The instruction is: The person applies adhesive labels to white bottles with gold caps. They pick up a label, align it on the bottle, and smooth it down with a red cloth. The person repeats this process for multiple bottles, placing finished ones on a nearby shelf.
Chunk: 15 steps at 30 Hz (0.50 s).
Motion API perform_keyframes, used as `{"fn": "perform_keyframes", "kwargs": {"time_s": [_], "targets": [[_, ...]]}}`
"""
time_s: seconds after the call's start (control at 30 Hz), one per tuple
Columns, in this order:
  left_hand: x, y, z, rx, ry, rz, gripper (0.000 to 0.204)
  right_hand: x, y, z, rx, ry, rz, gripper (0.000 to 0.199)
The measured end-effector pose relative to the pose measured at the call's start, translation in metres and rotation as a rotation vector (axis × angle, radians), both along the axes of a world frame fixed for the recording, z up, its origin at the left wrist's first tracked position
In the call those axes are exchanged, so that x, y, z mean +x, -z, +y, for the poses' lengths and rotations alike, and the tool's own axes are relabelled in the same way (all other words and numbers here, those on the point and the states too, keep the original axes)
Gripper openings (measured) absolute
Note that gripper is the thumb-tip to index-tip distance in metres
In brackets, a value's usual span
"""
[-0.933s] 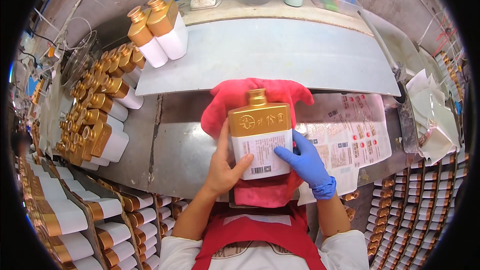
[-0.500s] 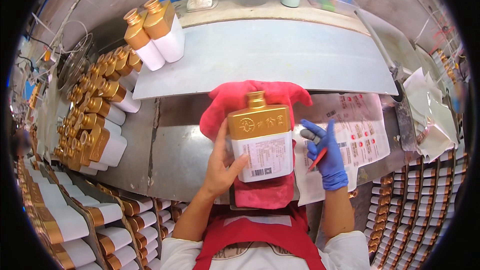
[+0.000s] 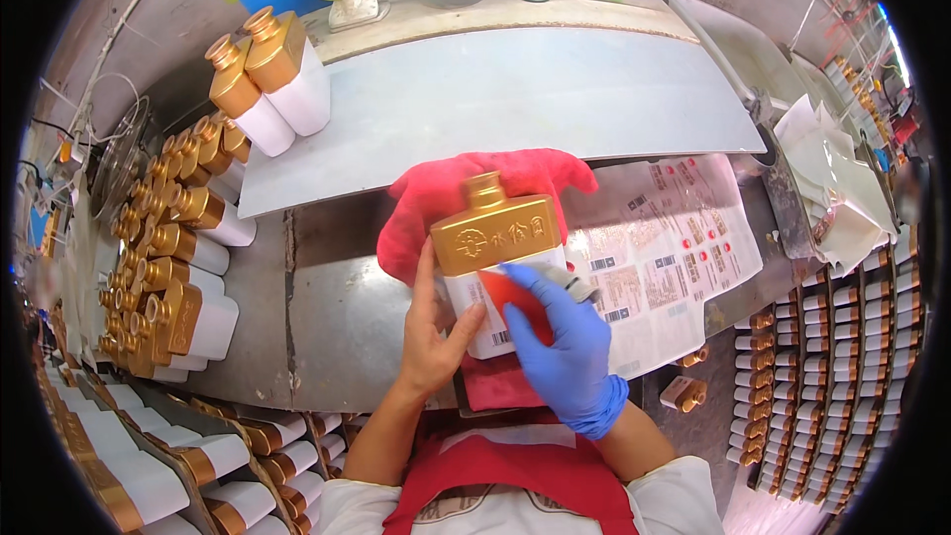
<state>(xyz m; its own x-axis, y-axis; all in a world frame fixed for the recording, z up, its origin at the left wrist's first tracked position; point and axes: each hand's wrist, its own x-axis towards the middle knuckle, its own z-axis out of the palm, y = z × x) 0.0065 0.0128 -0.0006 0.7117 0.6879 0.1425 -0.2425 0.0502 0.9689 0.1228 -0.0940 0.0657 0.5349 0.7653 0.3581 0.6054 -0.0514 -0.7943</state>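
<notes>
Since 0.5 s ago my right hand (image 3: pixel 567 352) has come off the label sheet (image 3: pixel 674 258) and onto the bottle (image 3: pixel 495 267), gloved fingers (image 3: pixel 540 287) pressed flat on a red label (image 3: pixel 515 302) on its white front. My left hand (image 3: pixel 433 332) cups the bottle's left edge, fingers together. It lies on the red cloth (image 3: pixel 436 203), more bottles (image 3: pixel 178 267) ranked at left.

A white barcode label (image 3: pixel 492 322) sits on the flat gold-and-white bottle (image 3: pixel 495 258). A red rectangular label (image 3: pixel 515 302) lies over it. Printed white label sheets (image 3: pixel 664 258) lie just right.
</notes>
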Motion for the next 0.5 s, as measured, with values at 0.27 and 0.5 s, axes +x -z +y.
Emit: {"fn": "perform_keyframes", "kwargs": {"time_s": [0.27,0.5], "targets": [[-0.004,-0.005,0.001,0.013,-0.003,0.017,0.081,0.054,0.005,0.0,0.102,0.254,0.157,0.03],[-0.006,0.0,0.002,-0.005,0.001,0.025,0.081,0.041,0.015,-0.029,0.124,-0.403,-0.371,0.028]]}}
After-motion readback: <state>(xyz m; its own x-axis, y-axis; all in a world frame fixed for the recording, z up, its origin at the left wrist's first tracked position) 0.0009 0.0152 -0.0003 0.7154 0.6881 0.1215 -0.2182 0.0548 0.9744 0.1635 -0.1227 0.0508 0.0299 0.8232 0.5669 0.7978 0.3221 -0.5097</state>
